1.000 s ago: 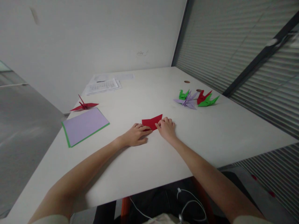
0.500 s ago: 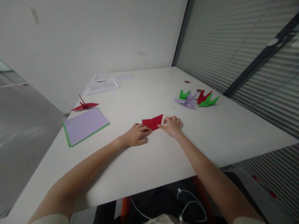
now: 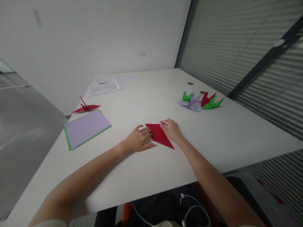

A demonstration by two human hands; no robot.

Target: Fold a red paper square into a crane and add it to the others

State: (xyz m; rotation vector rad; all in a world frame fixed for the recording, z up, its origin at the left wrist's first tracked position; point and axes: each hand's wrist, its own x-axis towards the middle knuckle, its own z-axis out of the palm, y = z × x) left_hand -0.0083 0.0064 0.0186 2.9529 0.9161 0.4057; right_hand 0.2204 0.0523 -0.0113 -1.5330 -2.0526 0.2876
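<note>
A folded red sheet of origami paper (image 3: 161, 135) lies on the white table in front of me, one point aimed toward the front right. My left hand (image 3: 140, 138) rests at its left side, palm down, fingers stretched onto the paper and thumb apart. At the upper right edge of the sheet, my right hand (image 3: 171, 129) pinches the paper between thumb and forefinger. Part of the red paper is hidden under the fingers of both hands.
To the left lie purple and green paper sheets (image 3: 87, 129), with a red paper crane (image 3: 86, 108) behind them. Several cranes stand at the right, among them a purple crane (image 3: 190, 103) and a green crane (image 3: 213, 103). Printed papers (image 3: 104, 88) lie at the back.
The red paper has changed shape and orientation, with a point now toward the front right. My right hand has moved slightly left and closed on its upper edge; my left hand stays beside it.
</note>
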